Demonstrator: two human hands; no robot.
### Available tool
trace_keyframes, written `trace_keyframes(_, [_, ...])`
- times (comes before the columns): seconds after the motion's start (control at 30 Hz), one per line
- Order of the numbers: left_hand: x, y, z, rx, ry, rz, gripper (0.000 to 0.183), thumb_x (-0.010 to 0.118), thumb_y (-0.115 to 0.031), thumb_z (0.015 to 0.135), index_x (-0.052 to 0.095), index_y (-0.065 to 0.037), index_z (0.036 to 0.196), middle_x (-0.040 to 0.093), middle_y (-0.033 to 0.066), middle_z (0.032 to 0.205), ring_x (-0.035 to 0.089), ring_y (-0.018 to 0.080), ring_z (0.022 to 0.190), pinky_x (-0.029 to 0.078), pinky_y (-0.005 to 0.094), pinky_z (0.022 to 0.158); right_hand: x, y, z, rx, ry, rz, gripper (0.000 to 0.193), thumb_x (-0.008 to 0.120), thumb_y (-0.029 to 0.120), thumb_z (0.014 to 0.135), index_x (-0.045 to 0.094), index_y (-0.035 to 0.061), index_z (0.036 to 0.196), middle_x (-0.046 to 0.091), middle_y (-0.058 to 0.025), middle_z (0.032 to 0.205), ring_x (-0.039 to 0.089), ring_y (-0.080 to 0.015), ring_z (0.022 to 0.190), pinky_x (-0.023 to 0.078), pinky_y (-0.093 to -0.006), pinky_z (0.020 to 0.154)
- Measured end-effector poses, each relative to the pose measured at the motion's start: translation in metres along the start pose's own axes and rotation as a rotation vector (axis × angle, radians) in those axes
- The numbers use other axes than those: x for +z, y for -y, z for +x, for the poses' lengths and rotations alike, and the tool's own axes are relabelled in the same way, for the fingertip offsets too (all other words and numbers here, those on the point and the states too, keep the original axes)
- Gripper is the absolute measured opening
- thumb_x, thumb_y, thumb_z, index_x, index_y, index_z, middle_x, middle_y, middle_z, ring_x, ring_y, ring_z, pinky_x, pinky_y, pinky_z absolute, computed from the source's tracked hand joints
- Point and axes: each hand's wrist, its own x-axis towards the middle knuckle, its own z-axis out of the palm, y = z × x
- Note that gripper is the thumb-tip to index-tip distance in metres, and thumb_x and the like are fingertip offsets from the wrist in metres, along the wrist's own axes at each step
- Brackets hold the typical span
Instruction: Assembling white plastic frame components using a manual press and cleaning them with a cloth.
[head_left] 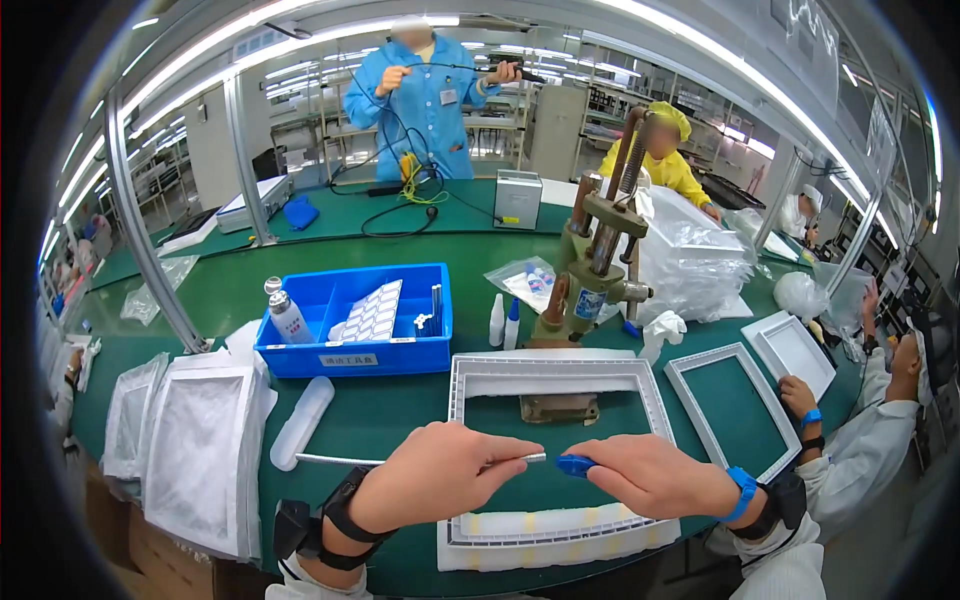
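Observation:
My left hand (430, 480) pinches a thin, pale rod (340, 460). Its tip shows past my fingers, and its long end reaches left to a translucent white case (303, 422). Facing that tip across a small gap, my right hand (650, 475) is closed on a small blue piece (575, 465), mostly hidden in my fingers, so its kind is unclear. Both hands are above the opening of a white rectangular frame (655, 400) lying on the green table. A metal block (558, 408) shows inside that opening, at the foot of a green press (590, 240).
A blue divided bin (350, 365) holds a bottle and a patterned sheet. Two small bottles (505, 322) stand by the press. White frames (735, 405) lie at right; wrapped frames (200, 455) are stacked at left. A co-worker's hand (797, 397) rests on the right. People stand across the table.

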Motion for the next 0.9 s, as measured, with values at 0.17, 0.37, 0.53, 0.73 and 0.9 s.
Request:
trace_keyframes(0.17, [0.002,0.0,-0.001,0.031,0.02,-0.01,0.027,0.06,-0.024,0.094,0.071,-0.018,0.118,0.061,0.0088,0.059,0.058,0.0257,0.05,0.045,0.0324,0.052,0.0,0.002,0.001,0.016,0.04,-0.01,0.033,0.049,0.032,0.101,0.053,0.0094,0.125,0.06,-0.0143,0.089,0.061,-0.0353,0.077,0.049,-0.0434,0.066])
trace_keyframes(0.37, [0.001,0.003,-0.001,0.069,0.008,0.029,0.026,0.059,-0.023,0.094,0.071,-0.018,0.117,0.061,0.0083,0.059,0.059,0.0265,0.051,0.046,0.0337,0.052,-0.002,-0.002,0.006,0.028,0.045,-0.034,0.034,0.051,0.034,0.101,0.053,0.0108,0.125,0.059,-0.0131,0.088,0.061,-0.0332,0.075,0.049,-0.0417,0.064])
trace_keyframes(0.53, [0.002,0.005,-0.002,0.06,0.01,0.05,0.026,0.058,-0.024,0.095,0.071,-0.018,0.116,0.061,0.0077,0.059,0.059,0.0267,0.052,0.047,0.0337,0.053,-0.001,-0.006,0.01,0.023,0.058,-0.019,0.035,0.051,0.034,0.101,0.053,0.0114,0.126,0.059,-0.013,0.087,0.061,-0.0327,0.077,0.048,-0.0426,0.065])
trace_keyframes(0.73, [-0.004,-0.014,-0.007,-0.003,0.128,-0.26,0.026,0.051,-0.03,0.1,0.064,-0.012,0.113,0.058,0.0121,0.059,0.057,0.0313,0.054,0.047,0.0368,0.054,0.036,-0.067,0.017,0.067,0.162,-0.157,0.042,0.057,0.041,0.096,0.054,0.0127,0.127,0.061,-0.015,0.097,0.063,-0.0337,0.089,0.052,-0.0431,0.076])
trace_keyframes(0.9, [-0.011,-0.037,-0.02,-0.067,0.203,-0.752,0.023,0.04,-0.018,0.105,0.054,-0.002,0.113,0.061,0.0042,0.068,0.057,0.0107,0.056,0.044,0.0253,0.052,0.054,-0.071,0.023,0.209,0.212,-0.399,0.042,0.063,0.037,0.092,0.055,0.015,0.127,0.06,-0.014,0.104,0.063,-0.0348,0.093,0.052,-0.044,0.078])
